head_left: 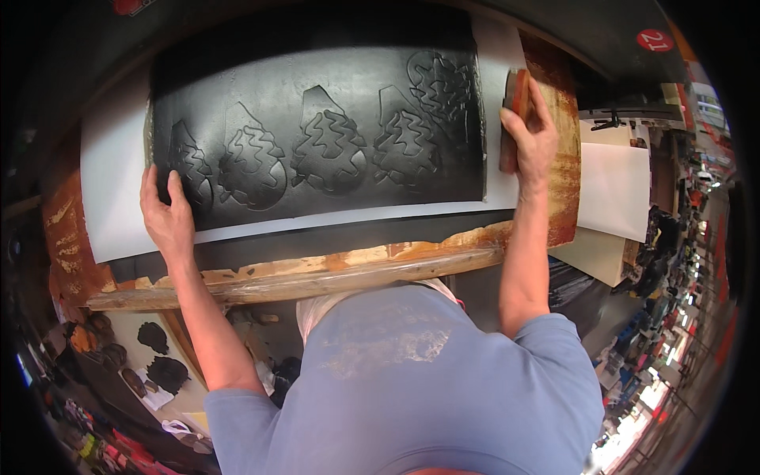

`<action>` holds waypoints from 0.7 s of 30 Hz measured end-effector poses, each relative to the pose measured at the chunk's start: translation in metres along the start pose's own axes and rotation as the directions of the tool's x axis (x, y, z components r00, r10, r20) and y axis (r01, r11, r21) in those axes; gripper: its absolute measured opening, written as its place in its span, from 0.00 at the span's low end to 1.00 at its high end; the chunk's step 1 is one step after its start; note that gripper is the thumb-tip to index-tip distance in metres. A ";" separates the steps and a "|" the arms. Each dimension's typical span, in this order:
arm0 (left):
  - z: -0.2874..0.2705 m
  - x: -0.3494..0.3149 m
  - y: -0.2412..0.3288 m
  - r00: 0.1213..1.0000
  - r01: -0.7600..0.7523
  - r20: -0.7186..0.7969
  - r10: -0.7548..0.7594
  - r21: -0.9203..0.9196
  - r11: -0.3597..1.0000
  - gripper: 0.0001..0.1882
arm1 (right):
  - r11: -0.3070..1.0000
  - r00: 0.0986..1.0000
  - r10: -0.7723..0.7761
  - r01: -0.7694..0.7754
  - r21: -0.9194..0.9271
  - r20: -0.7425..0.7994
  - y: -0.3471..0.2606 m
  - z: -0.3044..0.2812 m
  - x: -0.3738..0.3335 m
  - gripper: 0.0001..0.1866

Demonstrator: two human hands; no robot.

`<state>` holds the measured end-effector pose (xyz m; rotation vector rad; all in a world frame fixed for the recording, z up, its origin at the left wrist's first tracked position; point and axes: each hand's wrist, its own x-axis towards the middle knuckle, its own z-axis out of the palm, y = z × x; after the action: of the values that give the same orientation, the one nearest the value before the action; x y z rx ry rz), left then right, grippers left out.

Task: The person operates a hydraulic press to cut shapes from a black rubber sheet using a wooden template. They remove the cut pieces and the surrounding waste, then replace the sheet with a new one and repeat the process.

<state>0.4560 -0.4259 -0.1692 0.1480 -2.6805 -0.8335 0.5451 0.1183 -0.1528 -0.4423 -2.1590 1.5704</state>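
Note:
A black sheet (261, 87), rubber-like and shiny, lies on a white board (119, 174). Several rounded, zigzag-edged outlines (328, 150) are pressed or cut into the sheet. At its lower left corner rests my left hand (169, 214), thumb on the black surface and fingers apart along the edge, gripping nothing. Past the sheet's right edge, my right hand (537, 142) holds a narrow reddish-brown block (510, 150) with a dark side, standing over the white board. The thumb lies on its near face; the block's exact kind and its underside cannot be made out.
Under the board is a worn wooden bed (562, 190) with a wrapped front rail (317, 285). A dark machine part (586, 32) overhangs the far side. White panels (613, 190) stand at the right. Black cut pieces (166, 374) lie at the lower left.

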 end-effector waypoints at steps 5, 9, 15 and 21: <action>0.000 0.026 -0.008 0.990 0.140 0.048 -0.136 -0.106 0.984 0.29 | 0.699 0.988 -0.008 0.115 -0.706 0.152 0.014 -0.019 -0.025 0.44; -0.014 0.063 -0.010 0.919 0.376 0.243 -0.312 -0.296 0.878 0.27 | 0.677 0.968 -0.248 0.199 -0.709 0.035 -0.009 0.020 -0.015 0.32; -0.016 0.089 -0.011 0.790 0.575 0.526 -0.314 -0.460 0.676 0.13 | 0.947 0.854 -0.247 0.313 -0.073 0.458 -0.075 0.183 -0.016 0.21; -0.014 0.088 -0.018 0.789 0.590 0.602 -0.125 -0.684 0.430 0.11 | 0.873 0.630 -0.382 0.486 0.040 0.676 -0.113 0.357 -0.026 0.31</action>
<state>0.3784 -0.4652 -0.1445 0.3411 -2.2258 -2.5514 0.3825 -0.2197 -0.1437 0.7051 -2.6252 1.4007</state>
